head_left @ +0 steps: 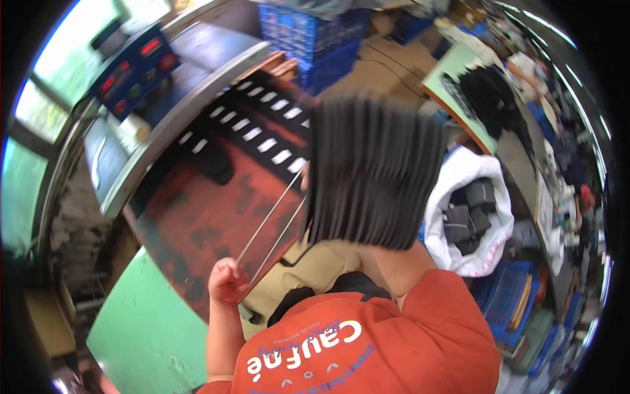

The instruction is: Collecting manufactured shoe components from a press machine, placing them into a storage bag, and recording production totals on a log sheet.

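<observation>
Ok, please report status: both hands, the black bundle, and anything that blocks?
Left hand grips white band, two strands taut. Black bundle held up, blurred; right hand showing at its left edge. Bundle hides the rest of that hand.

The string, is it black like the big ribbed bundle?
No, the string running from the left hand is pale, unlike the black ribbed bundle.
</observation>
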### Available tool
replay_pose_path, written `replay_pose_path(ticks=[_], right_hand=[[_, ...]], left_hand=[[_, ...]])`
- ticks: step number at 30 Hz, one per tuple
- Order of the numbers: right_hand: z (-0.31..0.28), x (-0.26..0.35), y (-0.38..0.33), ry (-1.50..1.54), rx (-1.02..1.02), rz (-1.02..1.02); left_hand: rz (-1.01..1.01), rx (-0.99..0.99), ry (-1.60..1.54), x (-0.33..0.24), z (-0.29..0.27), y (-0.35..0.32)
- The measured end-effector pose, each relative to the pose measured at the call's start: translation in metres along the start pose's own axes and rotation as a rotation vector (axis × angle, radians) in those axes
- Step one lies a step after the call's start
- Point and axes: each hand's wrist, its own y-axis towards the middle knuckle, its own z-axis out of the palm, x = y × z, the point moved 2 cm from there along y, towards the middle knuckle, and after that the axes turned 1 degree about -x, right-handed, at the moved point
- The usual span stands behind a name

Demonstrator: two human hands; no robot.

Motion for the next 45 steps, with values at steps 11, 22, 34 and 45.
replay_pose_path(ticks=[11,22,34,45], right_hand=[[-0.011,0.042,-0.26,-0.624,-1.049,0.157],[-0.007,0.05,-0.616,-0.585,-2.7,-0.332],[-0.076,-0.014,-0.748,-1.205,-2.508,1.049],[-0.088,0.079,-0.607,-1.333,-2.321,0.946]], left_hand=[[-0.417,0.891,1.78,0.155,0.213,0.221],[-0.307,0.881,1.516,0.332,0.198,0.277],[-0.969,0.263,1.955,0.224,0.07,0.17],[0.307,-0.656,1.735,0.083,0.07,0.213]])
